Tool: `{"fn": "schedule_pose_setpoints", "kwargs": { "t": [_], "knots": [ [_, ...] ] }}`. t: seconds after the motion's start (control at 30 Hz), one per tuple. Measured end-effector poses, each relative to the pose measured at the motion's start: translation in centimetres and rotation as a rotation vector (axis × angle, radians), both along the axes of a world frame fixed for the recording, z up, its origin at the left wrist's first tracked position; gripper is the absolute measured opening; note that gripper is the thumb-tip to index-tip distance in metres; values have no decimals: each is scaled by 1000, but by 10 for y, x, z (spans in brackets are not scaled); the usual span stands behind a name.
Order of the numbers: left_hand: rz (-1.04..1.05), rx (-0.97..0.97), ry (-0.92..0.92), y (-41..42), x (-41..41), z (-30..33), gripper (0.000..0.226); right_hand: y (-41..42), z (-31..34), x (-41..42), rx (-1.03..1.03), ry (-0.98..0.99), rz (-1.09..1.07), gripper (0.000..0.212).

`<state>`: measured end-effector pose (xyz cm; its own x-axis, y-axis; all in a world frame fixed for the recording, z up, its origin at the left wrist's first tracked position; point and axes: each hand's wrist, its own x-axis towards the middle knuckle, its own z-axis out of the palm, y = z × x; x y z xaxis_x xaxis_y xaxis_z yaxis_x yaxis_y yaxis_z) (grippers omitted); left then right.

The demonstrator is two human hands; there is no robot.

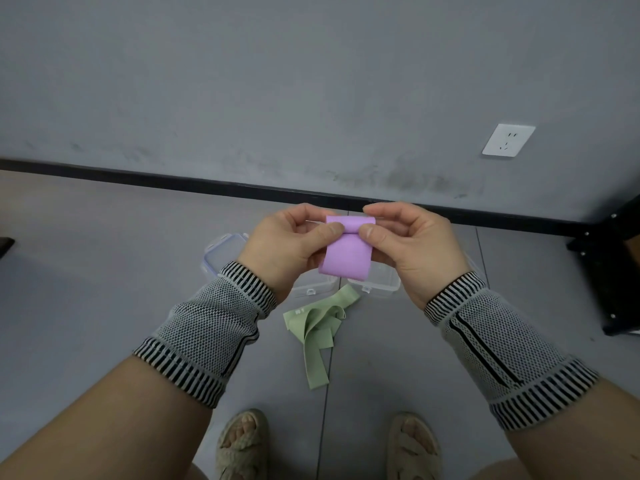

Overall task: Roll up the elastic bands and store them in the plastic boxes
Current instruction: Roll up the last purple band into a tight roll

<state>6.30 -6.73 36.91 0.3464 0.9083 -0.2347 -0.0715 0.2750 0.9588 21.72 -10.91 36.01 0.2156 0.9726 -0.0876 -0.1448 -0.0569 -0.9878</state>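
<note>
Because our left hand [291,244] and right hand [412,244] pinch the purple band [348,258] by its rolled top edge, thumbs in front and fingers curled behind, they hide much of the clear plastic boxes [377,280] lying on the floor beneath the grip. Nearer us than the grip, the green band [317,327] lies crumpled on the grey floor [86,271], just beside the boxes. Beyond the grip run a black skirting [173,180] and a grey wall with a white socket [508,140], while a black frame [609,265] is cut off far to the right.
</note>
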Motion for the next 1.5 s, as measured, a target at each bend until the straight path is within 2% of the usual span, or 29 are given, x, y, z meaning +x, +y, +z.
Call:
{"fn": "schedule_pose_setpoints", "kwargs": {
  "t": [0.2, 0.33, 0.5, 0.77, 0.9, 1.03, 1.33, 1.5],
  "knots": [
    [-27, 26, -15, -1, -2, 1, 17, 1, 0, 1, -39, 15, 8, 9],
    [-29, -7, -2, -1, -1, 1, 18, 0, 1, 2, 1, -18, -10, 15],
    [-20, -46, 81, 1, -3, 1, 5, 0, 1, 3, 53, -42, 1, 22],
    [-5, 9, 32, 1, -4, 2, 12, 0, 0, 2, 50, -62, -6, 28],
    [-8, 38, 39, 1, -6, 3, 18, 0, 1, 1, 1, 22, -19, 16],
    [7, 35, 31, 1, -5, 4, 20, 0, 1, 1, 4, 17, -13, 13],
    [49, -34, 78, 1, -5, 5, 5, 0, 3, 3, 78, -28, 5, 25],
    [66, -26, 90, 2, -6, 5, 5, -1, 2, 2, 85, -33, 14, 30]
  ]
}}
